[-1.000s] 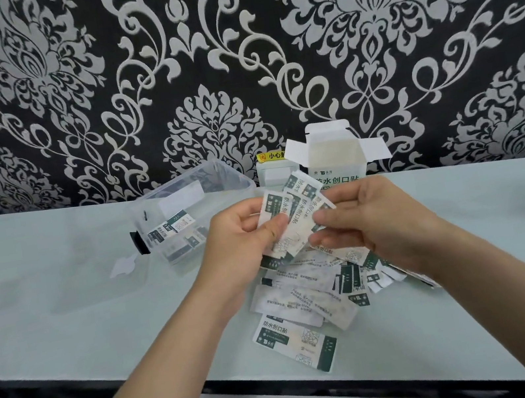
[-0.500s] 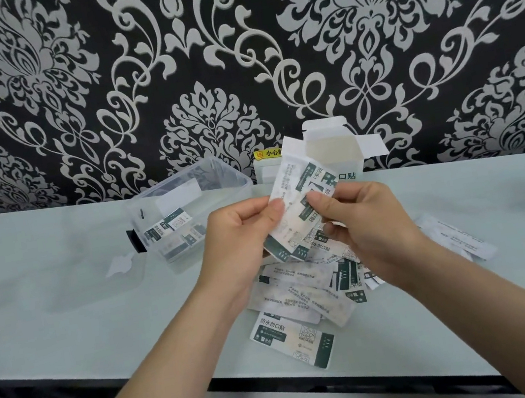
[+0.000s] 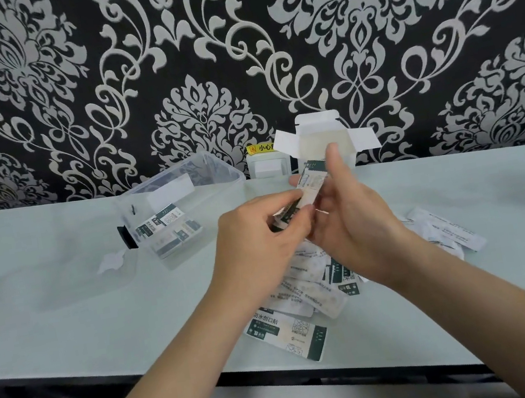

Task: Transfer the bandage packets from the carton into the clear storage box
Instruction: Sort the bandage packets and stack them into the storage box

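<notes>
1. The counter (image 3: 49,321) carries everything. Nothing on it is disturbed apart from what's in the hands.
2. The clear storage box (image 3: 218,192) sits at about 10 o'clock from the hands, lid off, with a few packets in the box (image 3: 160,221) already. So the job is started but nowhere near done, I'd say.
3. The carton (image 3: 314,145) stands at 12 o'clock with its flaps open. I can't see if anything's left inside.
4. The left hand (image 3: 256,234) pinches the lower end of the bundle with curled fingers. The right hand (image 3: 351,218) is wrapped round the upper end, thumb sticking up.
5. The loose heap (image 3: 305,296) lies at 6 o'clock under the wrists, with a few stray packets (image 3: 447,230) out at 4 o'clock. All of it is waiting its turn.
6. The held stack (image 3: 310,183) is the real change. A second ago these were fanned out flat between both hands, and now they're squared up tight and turned nearly edge-on. That looks like a batch made ready to go over to the box.
</notes>
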### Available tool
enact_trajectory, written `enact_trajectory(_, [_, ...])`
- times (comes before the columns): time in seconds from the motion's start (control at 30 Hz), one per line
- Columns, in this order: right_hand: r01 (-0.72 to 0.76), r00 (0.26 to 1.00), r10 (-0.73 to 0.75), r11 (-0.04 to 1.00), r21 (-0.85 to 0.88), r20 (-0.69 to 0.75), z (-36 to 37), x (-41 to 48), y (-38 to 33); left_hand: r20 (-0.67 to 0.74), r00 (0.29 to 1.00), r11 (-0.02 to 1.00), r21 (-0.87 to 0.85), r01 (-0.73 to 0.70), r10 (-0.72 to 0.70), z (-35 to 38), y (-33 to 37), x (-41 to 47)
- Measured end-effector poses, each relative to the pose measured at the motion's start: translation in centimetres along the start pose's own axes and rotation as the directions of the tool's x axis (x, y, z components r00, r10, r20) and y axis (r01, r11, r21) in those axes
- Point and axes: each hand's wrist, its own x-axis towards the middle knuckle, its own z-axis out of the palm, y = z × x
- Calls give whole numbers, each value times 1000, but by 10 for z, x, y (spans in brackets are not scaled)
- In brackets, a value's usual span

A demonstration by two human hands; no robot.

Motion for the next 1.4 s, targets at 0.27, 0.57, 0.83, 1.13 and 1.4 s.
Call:
enact_trajectory(0.27, [97, 945, -260, 801, -590, -198, -8, -1, -10, 584, 807, 925, 349, -149, -91, -38, -5, 3])
enact_trajectory(0.57, [145, 953, -287, 709, -691, -95, -3, -5, 4, 690, 722, 718, 525, -456, -46, -27, -36, -7])
enact_trajectory(0.83, [-2, 959, -109, 920, -392, -261, -10, -2, 1, 599, 800, 838, 449, -310, -26, -34, -44, -5])
enact_trajectory(1.13, [-83, 994, 66, 975, -208, -89, -11, 1, -1, 163, 980, 973, 179, -147, 118, -30, -37, -4])
enact_trajectory(1.4, [5, 1000, -12, 947, -322, -19, 16, -9, 17, 149, 948, 848, -423, 319, -282, 1, 5, -11])
